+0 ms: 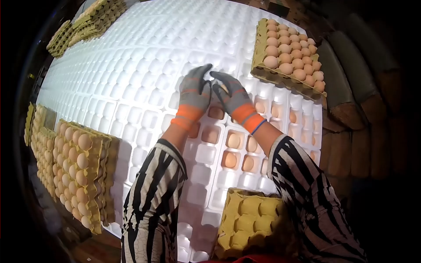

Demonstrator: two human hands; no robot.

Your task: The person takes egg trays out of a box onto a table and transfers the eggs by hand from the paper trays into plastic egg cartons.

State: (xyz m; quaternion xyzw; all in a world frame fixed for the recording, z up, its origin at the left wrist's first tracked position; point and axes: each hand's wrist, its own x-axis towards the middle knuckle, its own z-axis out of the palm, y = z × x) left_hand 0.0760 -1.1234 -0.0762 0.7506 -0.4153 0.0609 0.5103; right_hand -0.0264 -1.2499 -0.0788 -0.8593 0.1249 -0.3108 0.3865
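Both my hands wear grey gloves with orange cuffs, close together over white foam egg trays [149, 94]. My left hand [194, 93] has its fingers stretched forward and curved inward, thumb apart, with no egg showing in it. My right hand [233, 94] is curled, and a small piece of an egg [224, 87] shows between its thumb and fingers. Below the hands, brown eggs lie in tray pockets, among them one egg [216, 112] just under the gap between my wrists and another egg [233, 140] nearer me.
A pulp carton stack [287, 79] topped with eggs stands at the far right. More egg-filled cartons [98, 175] stand at the left. A bare yellow carton [250, 219] lies close to me, and bare cartons [94, 19] are piled at the back left. Stacked sacks [342, 83] line the right side.
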